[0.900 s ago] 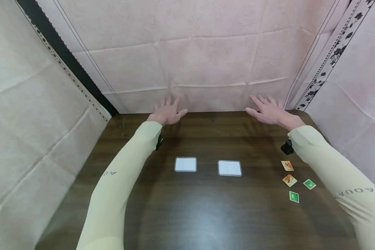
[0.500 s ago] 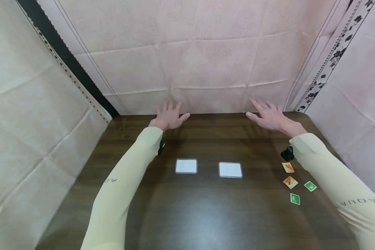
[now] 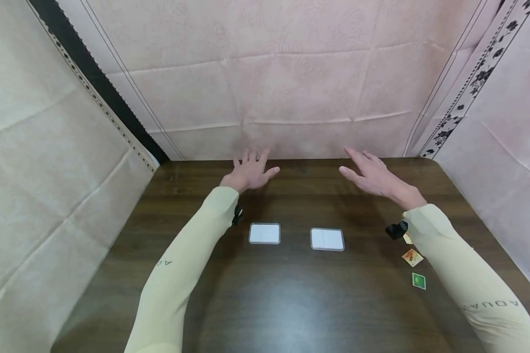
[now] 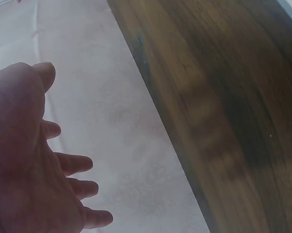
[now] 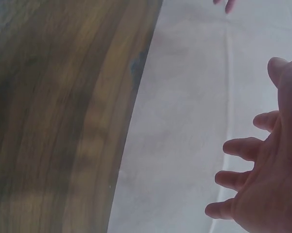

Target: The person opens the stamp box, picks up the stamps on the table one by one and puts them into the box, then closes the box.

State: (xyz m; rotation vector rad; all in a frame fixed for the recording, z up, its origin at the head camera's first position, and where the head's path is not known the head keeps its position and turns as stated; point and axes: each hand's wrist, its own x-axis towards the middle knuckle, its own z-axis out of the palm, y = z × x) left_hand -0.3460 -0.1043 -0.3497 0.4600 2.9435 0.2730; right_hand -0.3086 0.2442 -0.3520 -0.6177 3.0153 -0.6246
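My left hand (image 3: 251, 172) hovers over the far part of the dark wooden table (image 3: 265, 294), fingers spread, holding nothing. To the right, my right hand (image 3: 373, 175) is held out the same way, thumb apart and fingers straight. Both palms are bare in the wrist views. Nearer to me lie two white rectangular cards with grey borders, a left one (image 3: 264, 233) and a right one (image 3: 327, 239). By my right sleeve are a small orange-patterned square card (image 3: 412, 257) and a small green square card (image 3: 418, 281). Another orange card (image 3: 408, 239) is mostly hidden behind the wrist camera.
Pale patterned cloth (image 3: 291, 88) hangs behind the table's far edge, with more cloth on the left (image 3: 48, 171) and right (image 3: 508, 147). A black wrist camera (image 3: 396, 230) sticks out from the right cuff.
Both hands have drawn back a little from the cloth and closer together. The right sleeve has moved left, covering one green card and part of an orange one.
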